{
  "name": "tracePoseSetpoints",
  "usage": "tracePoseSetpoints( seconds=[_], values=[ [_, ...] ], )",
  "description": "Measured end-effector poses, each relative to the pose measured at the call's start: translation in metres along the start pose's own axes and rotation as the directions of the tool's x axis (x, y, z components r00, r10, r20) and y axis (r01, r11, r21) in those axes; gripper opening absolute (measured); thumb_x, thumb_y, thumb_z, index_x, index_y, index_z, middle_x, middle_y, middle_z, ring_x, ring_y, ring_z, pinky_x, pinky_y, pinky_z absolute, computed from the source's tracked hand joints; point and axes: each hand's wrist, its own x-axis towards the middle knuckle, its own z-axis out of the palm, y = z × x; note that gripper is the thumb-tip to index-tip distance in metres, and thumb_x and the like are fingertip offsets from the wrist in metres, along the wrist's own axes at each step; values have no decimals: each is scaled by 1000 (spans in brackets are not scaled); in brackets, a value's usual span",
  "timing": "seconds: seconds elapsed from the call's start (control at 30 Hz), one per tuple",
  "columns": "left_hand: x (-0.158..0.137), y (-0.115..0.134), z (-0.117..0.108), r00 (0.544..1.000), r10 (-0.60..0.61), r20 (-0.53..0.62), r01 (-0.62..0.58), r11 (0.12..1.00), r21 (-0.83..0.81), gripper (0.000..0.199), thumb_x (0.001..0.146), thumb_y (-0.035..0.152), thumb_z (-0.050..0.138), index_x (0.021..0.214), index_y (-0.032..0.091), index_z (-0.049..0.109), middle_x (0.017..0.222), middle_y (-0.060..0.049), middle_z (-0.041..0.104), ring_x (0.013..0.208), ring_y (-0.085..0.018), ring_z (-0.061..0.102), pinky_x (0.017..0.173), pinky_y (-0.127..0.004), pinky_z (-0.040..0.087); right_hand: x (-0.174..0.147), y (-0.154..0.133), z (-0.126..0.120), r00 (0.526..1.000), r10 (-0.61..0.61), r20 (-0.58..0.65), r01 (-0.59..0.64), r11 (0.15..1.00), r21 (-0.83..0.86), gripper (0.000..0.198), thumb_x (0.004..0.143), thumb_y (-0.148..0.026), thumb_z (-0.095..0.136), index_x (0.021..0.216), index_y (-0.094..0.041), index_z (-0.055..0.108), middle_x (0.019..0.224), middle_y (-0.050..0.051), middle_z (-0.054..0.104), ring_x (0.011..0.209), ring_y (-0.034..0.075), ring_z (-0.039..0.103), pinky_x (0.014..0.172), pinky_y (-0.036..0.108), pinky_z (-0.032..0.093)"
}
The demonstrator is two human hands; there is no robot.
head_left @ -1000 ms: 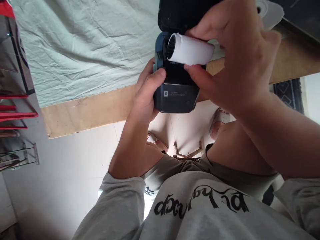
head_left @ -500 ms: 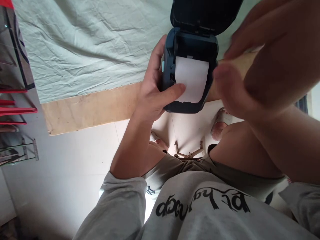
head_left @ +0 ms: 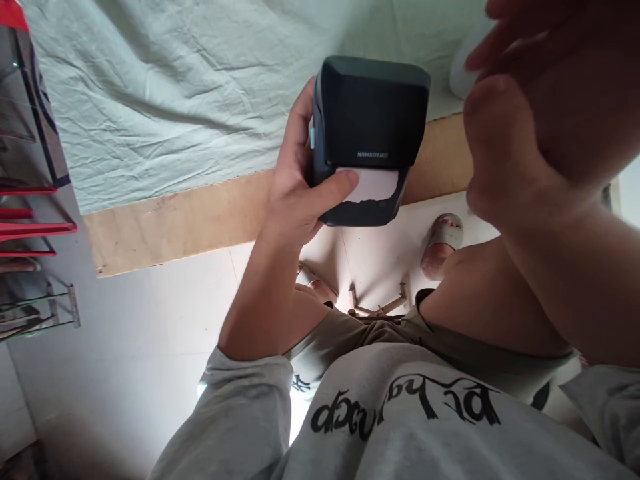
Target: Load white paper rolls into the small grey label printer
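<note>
At one o'clock, a dark, boxy NIIMBOT-lettered printer [head_left: 373, 137] is held up, its lid [head_left: 375, 107] down; a pale-blue tab [head_left: 313, 138] is shown on its nine o'clock flank, and there, toward six, white paper [head_left: 374, 184] is exposed below the lid, ragged-edged!

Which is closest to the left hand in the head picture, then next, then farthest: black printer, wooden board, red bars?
1. Black printer, held in the left hand.
2. Wooden board, running behind it.
3. Red bars, far left.
</note>
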Motion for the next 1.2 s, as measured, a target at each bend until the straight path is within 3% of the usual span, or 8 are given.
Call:
tracePoseSetpoints(
  seconds=[0.07,0.17,0.3,0.4,0.53,0.77,0.9,1.2],
  values=[
    [-2,2,3,1000,-5,-7,5,1000,3,66,53,25,60,109,29,26,106,1,42,101,-19,42,88,-31,36,-1,-7,-3,996,-82,-37,78,990,-115,48,74,-36,33,114,-9,29,116,0,32,80,-12,40,66,4,35],
    [-4,4,10,1000,21,-18,-22,999,-36,62,58,30,55,110,29,23,108,3,39,108,-17,36,92,-29,33,-1,-12,-5,985,-111,135,143,955,-260,43,72,-37,36,109,-14,37,115,-2,33,99,-6,40,60,-1,35],
    [-5,6,18,995,-46,-93,41,998,-57,36,66,32,46,99,24,35,93,0,46,87,-12,48,73,-22,42,-1,-11,-4,955,-32,294,117,954,-277,47,71,-41,37,113,-21,31,120,-4,26,111,-5,34,60,-4,38],
    [-3,7,20,991,-97,-90,88,991,-105,24,68,24,44,91,21,38,82,-1,48,71,-8,48,62,-20,42,0,-9,-3,948,53,315,17,977,-214,45,73,-43,34,113,-23,28,120,-4,25,103,-8,36,58,-6,38],
    [-3,7,19,993,-80,-83,68,988,-141,29,66,20,46,94,22,38,82,-1,48,72,-8,48,64,-20,40,-3,-9,-1,952,79,295,-30,985,-169,43,74,-43,33,111,-23,30,120,-4,25,100,-10,37,57,-8,36],
    [-4,10,28,978,-136,-161,110,980,-164,29,70,33,37,97,22,39,89,0,51,84,-12,48,64,-20,40,-10,-4,1,947,-28,320,85,983,-164,51,74,-43,31,120,-22,23,127,-1,14,102,-9,37,57,-8,35],
    [-1,11,28,979,-170,-116,136,957,-257,39,73,44,21,99,23,41,94,-1,51,93,-15,44,69,-25,41,-13,-8,-2,956,-10,294,67,981,-184,53,73,-40,34,121,-20,22,127,0,14,107,-8,36,59,-8,37],
    [-2,5,14,959,-193,-206,153,969,-196,32,72,43,28,94,27,44,98,4,50,104,-16,38,85,-27,32,-7,-1,3,931,-62,361,139,971,-193,67,67,-43,43,123,-19,15,128,3,12,106,-3,36,62,-3,38]
  ],
)
